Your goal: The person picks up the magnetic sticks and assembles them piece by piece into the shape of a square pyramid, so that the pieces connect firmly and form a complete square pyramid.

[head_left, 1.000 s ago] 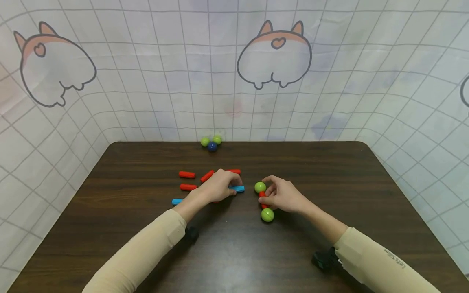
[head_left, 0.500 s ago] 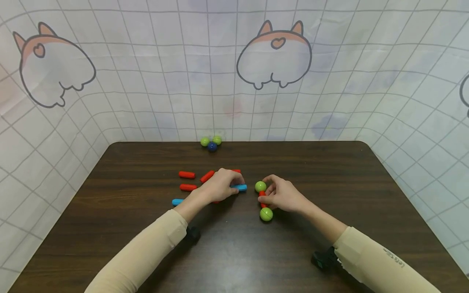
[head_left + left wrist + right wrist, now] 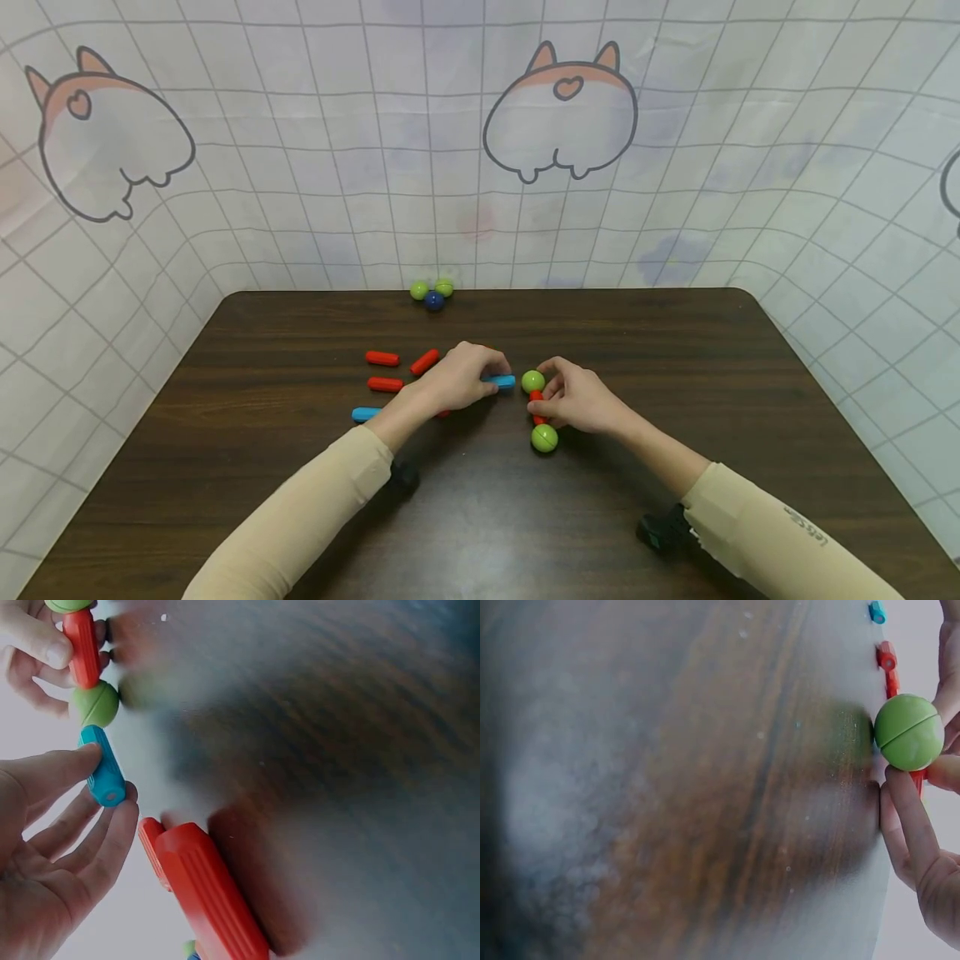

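My left hand (image 3: 468, 375) pinches a blue ribbed stick (image 3: 106, 766) between thumb and fingers. In the left wrist view the stick's far end is right at a green ball (image 3: 97, 703). That ball sits on one end of a red ribbed stick (image 3: 81, 649), which my right hand (image 3: 581, 400) pinches by its middle. A second green ball (image 3: 544, 438) is on the red stick's near end, and it fills the front of the right wrist view. Part of the red stick is hidden behind the right fingers.
Loose red sticks (image 3: 386, 384) and another blue stick (image 3: 366, 414) lie on the dark wooden table (image 3: 480, 517) left of and under my left arm. At the back edge sit two green balls (image 3: 419, 291) and a dark blue ball (image 3: 434, 301). A patterned curtain (image 3: 300, 167) surrounds the table.
My left hand has moved right with the blue stick, bringing its tip close to the far green ball. The right hand stays nearly still; the near green ball has shifted slightly left.
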`<state>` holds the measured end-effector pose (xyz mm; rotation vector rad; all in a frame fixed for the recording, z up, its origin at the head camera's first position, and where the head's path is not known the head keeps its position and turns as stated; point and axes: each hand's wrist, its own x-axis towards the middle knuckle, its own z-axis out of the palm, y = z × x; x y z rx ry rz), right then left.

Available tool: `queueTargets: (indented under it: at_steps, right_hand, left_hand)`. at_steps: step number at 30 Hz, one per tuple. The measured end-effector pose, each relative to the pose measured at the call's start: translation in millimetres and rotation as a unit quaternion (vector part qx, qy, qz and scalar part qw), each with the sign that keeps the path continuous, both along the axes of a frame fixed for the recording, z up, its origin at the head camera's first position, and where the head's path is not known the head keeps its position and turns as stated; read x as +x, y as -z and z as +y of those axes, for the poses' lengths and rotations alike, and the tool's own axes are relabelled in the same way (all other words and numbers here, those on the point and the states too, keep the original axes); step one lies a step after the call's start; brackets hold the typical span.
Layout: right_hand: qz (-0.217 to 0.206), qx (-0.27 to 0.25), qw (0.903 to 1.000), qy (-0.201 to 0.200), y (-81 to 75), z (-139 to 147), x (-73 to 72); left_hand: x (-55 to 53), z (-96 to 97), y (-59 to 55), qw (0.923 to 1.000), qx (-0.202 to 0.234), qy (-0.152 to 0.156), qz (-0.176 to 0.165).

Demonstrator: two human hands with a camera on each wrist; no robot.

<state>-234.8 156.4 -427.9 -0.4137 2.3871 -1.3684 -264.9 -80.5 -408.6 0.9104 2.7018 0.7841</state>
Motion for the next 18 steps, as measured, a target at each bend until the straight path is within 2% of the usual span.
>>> queueTargets:
  at_steps: [9, 18]
  right_hand:
    - [0.002, -0.001, 1.0000, -0.005, 2.8, 0.8, -0.5]
    - [0.006, 0.002, 1.0000, -0.002, 0.4, 0.3, 0.6]
  left_hand:
    - [0.1, 7.8, 1.7, 0.9999, 0.005, 0.015, -0.004]
    - [-2.3, 10.8, 3.9, 0.9999, 0.003, 0.015, -0.004]
